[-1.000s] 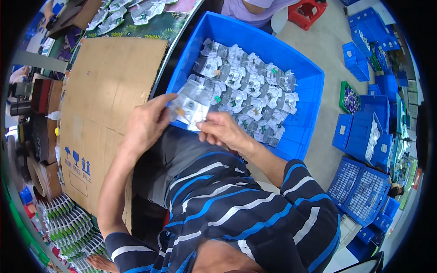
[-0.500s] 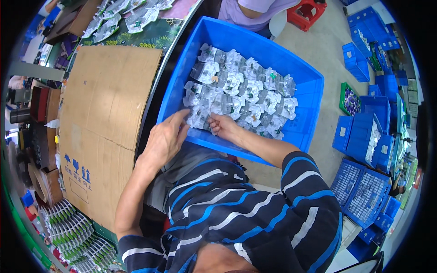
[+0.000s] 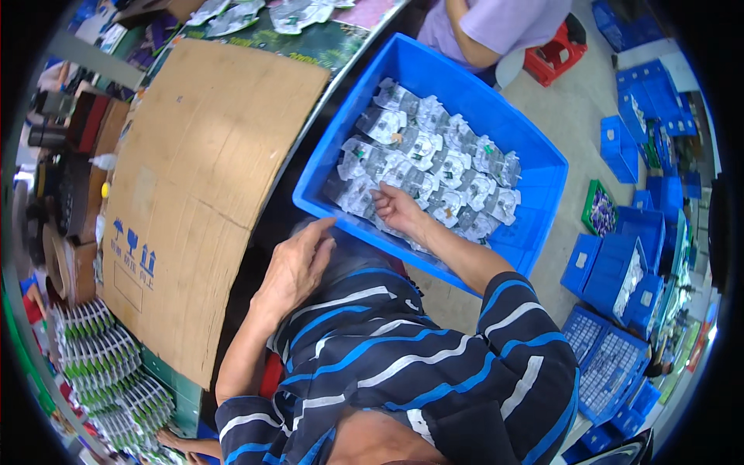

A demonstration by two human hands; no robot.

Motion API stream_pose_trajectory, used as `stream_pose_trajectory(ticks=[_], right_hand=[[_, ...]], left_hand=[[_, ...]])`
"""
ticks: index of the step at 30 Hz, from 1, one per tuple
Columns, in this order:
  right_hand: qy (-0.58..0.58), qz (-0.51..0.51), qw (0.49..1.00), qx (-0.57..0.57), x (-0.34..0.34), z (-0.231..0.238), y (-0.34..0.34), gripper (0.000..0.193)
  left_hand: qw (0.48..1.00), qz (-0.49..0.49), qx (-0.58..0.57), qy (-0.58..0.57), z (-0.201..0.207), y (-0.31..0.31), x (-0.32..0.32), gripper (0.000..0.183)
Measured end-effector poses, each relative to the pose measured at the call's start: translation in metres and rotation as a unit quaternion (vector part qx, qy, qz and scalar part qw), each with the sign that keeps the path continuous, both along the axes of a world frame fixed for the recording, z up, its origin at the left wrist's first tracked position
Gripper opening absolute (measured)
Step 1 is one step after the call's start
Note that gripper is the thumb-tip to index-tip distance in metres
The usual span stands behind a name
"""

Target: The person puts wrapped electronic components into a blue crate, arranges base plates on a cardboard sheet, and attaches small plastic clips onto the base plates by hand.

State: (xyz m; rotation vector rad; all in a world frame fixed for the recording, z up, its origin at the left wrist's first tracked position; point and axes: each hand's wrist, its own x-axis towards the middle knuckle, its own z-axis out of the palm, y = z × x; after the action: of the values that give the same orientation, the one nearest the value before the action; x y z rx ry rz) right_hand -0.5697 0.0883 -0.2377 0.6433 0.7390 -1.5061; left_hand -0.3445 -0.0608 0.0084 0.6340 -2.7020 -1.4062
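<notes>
My right grip is curled in over the near left corner of the blue plastic box, fingertips bunched close to the clear packs; I cannot tell whether they pinch one. That forearm slants across the box's near edge, elbow out to the right. My left grip is loosely spread, back of the hand up, fingers bent, just outside the same corner and above my lap; its forearm comes up from the lower left.

The clear packs are glossy, see-through plastic with whitish, wavy-edged parts, a few showing small green or tan bits. They lie in slanting rows along the box's bottom, inside smooth, flaring walls. To the left, a flat, creased brown cardboard sheet covers much of the tabletop, with more shiny packages at its far end. Beyond the box's far edge is a person in a lilac shirt, near a red stool.
</notes>
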Motion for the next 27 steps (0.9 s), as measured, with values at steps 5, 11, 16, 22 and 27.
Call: stream_pose_trajectory(ticks=[5, 11, 16, 22, 27], right_hand=[[0.156, 0.212, 0.964, -0.041, -0.002, 0.039, 0.001, 0.029], [0.883, 0.264, 0.388, 0.028, 0.003, 0.074, -0.061, 0.037], [0.903, 0.380, 0.165, 0.112, 0.019, 0.047, -0.096, 0.049], [0.920, 0.332, 0.160, 0.135, -0.003, 0.032, -0.092, 0.039], [0.929, 0.315, 0.175, 0.085, -0.009, 0.057, -0.074, 0.029]], left_hand=[[0.994, 0.083, 0.071, 0.022, 0.002, 0.013, 0.035, 0.034], [0.962, 0.194, 0.191, 0.016, -0.007, 0.036, 0.074, 0.031], [0.952, 0.225, 0.204, 0.033, -0.013, 0.049, 0.096, 0.031], [0.925, 0.290, 0.242, 0.040, -0.017, 0.060, 0.108, 0.031], [0.922, 0.286, 0.257, 0.042, -0.016, 0.060, 0.102, 0.032]])
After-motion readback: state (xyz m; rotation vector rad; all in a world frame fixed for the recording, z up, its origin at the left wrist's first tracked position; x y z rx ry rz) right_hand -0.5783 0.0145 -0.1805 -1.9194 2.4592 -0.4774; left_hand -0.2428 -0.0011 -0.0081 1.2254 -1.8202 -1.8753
